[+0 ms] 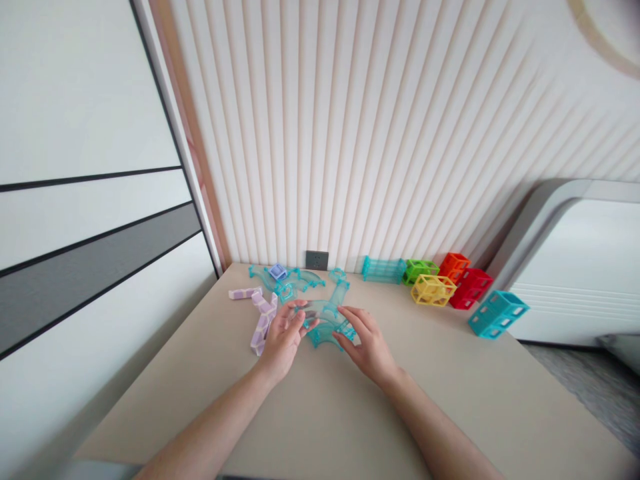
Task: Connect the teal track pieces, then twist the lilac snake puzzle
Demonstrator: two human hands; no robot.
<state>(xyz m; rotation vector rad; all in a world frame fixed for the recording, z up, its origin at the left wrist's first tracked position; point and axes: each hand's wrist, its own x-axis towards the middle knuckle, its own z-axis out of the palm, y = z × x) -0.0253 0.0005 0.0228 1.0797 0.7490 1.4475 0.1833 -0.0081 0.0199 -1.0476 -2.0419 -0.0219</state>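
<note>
A beige counter (pixel 450 373) stands against a ribbed white wall, with colored cube frames (pixel 433 290) far right. At the middle, my left hand (pixel 283 340) and right hand (pixel 367 343) grasp a curved teal track piece (pixel 325 320) with their fingers. I think keeping both ends level would help the alignment.

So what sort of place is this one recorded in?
Most likely a room in a home, perhaps a bedroom or playroom. A beige table stands against a ribbed wall panel with a wall socket, and both hands handle teal track pieces near colourful toy blocks.
</note>
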